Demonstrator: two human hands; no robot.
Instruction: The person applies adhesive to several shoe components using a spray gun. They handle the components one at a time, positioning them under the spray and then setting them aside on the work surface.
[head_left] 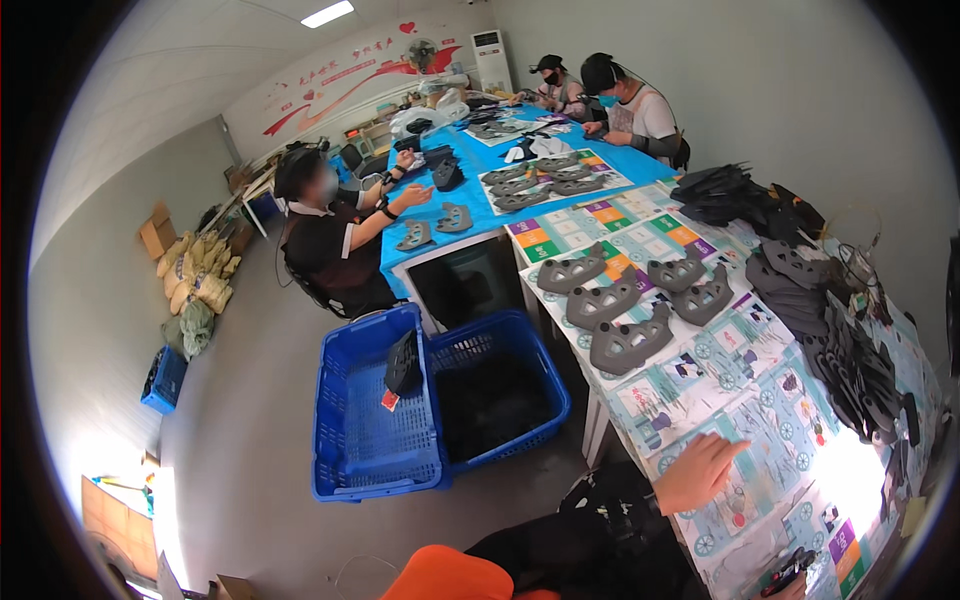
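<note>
My left hand (697, 474) rests on the patterned table cover (720, 420), fingers stretched out and nothing visible in them. At the lower edge, only part of my right hand (792, 588) shows, closed around a small black tool with a bit of red (788, 569); its exact kind is too small to tell. Beyond my left hand lie several dark grey curved pieces with cut-outs, the nearest one (630, 343) toward the table's left edge. To the right, a long heap of black flat pieces (850, 375) runs along the table.
Two blue crates stand left of the table: one (375, 440) holds a black piece, the other (505, 440) dark contents. A person (330, 235) sits at the blue-covered table (470, 210), holding hands above it. Two more people (640, 115) work at its far right side.
</note>
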